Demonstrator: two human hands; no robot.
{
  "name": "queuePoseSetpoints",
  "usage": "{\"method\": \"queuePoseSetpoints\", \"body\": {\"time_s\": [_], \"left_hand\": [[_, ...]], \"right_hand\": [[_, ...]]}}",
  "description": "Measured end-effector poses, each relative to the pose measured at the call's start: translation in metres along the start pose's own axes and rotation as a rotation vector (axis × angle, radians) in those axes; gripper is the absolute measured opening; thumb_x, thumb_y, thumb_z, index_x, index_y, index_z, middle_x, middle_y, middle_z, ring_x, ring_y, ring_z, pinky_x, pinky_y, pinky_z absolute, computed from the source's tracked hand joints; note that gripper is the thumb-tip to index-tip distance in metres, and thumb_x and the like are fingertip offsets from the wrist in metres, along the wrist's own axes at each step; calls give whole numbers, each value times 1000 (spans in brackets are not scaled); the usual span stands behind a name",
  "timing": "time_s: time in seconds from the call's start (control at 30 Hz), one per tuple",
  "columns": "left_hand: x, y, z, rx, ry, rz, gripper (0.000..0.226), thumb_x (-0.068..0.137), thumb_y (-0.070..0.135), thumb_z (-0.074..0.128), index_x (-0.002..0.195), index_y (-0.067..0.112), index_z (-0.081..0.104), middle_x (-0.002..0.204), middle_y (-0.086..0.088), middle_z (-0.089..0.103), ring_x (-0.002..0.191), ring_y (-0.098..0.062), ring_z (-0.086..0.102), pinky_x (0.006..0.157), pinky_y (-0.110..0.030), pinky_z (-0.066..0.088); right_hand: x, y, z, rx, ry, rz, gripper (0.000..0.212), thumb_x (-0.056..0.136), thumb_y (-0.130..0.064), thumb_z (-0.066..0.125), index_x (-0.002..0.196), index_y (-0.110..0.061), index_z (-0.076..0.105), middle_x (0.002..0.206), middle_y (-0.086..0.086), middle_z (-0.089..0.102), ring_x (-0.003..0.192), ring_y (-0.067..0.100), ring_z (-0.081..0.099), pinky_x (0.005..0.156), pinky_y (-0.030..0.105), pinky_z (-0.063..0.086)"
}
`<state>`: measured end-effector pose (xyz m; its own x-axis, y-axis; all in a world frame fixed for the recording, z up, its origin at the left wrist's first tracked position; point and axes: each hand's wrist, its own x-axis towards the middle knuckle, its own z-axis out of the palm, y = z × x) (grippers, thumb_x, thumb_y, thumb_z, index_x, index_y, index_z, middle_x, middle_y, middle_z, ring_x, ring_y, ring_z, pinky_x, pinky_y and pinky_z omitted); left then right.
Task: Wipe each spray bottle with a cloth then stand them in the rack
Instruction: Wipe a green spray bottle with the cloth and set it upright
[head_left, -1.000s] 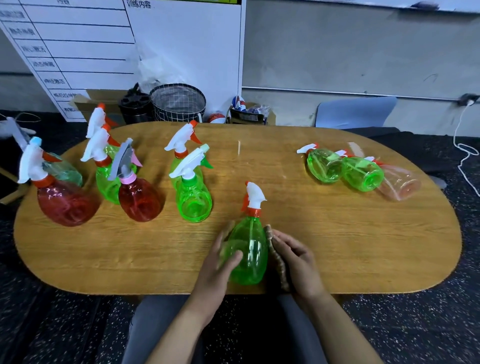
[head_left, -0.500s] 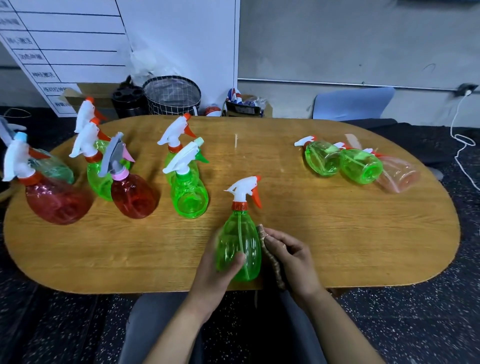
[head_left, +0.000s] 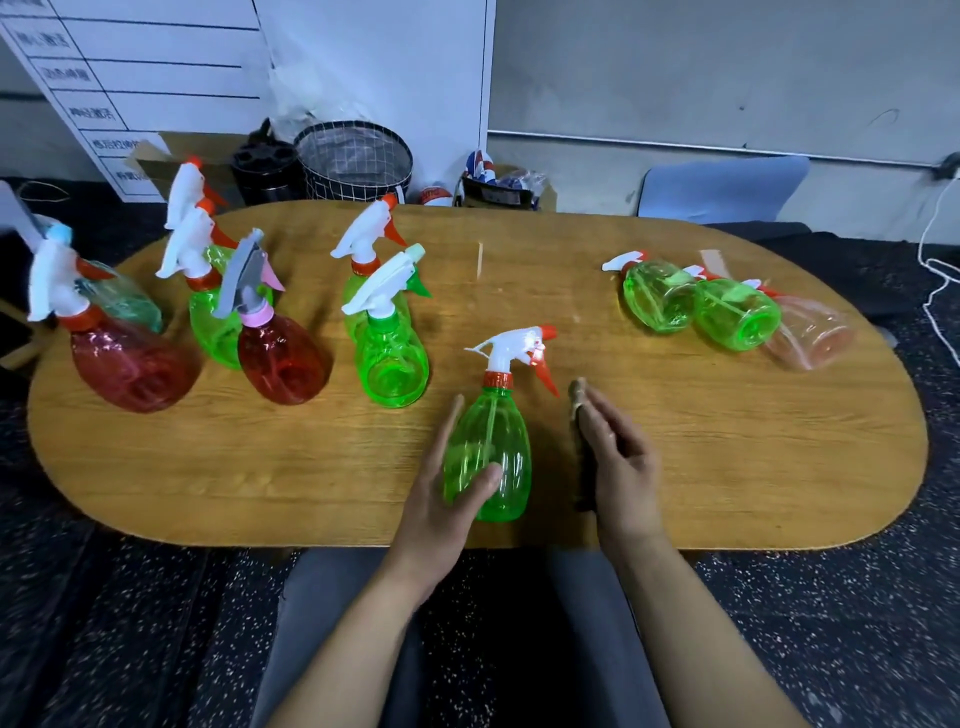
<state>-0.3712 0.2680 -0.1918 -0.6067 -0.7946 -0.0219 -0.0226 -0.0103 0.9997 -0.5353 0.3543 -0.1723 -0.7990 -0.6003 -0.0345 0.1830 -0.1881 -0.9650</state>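
Head view looks down on an oval wooden tabletop (head_left: 675, 457), where a green spray bottle (head_left: 488, 457) stands upright close to the near edge, its white trigger head with the orange nozzle pointing right. Of the two hands, the left hand (head_left: 441, 499) grips the bottle's body, thumb across the front and fingers behind, which I take to be steadying it for wiping. The right hand (head_left: 618, 457) is just beside the bottle but apart from it, fingers fairly straight, pressing a brownish cloth (head_left: 577, 400) against its palm side; it looks poised between strokes, though the hand is blurred. Toward the left end stand the upright bottles: two red ones (head_left: 130, 364) and several green ones (head_left: 392, 358), probably the finished lot. Near the right end three bottles lie on their sides (head_left: 737, 312), two green and one pale pink, likely waiting. I cannot make out any rack on the tabletop. Beyond the far edge sit a wire basket (head_left: 356, 161), a whiteboard (head_left: 156, 78) leaning on the wall and a blue chair (head_left: 722, 187); the floor is dark and speckled.
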Motion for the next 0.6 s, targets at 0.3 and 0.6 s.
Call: {"method": "queuePoseSetpoints", "body": {"time_s": [0.3,0.6], "left_hand": [[-3,-7,6,77,-64,54,76,98,14,76,160,34,37,151,43,47,143,13,43,109,-3,32],[-3,-11,9,42,-82,73,77,92,38,75,160,37,40,160,21,48,148,1,44,116,-13,35]], "right_hand": [[48,-26,20,-1010,-146,-699,33,100,-46,68,129,-30,74,107,-7,71,82,12,71,66,33,59],[60,-27,13,-1107,-123,-713,33,97,-47,65,125,-31,75,106,-9,72,79,17,71,59,30,53]]}}
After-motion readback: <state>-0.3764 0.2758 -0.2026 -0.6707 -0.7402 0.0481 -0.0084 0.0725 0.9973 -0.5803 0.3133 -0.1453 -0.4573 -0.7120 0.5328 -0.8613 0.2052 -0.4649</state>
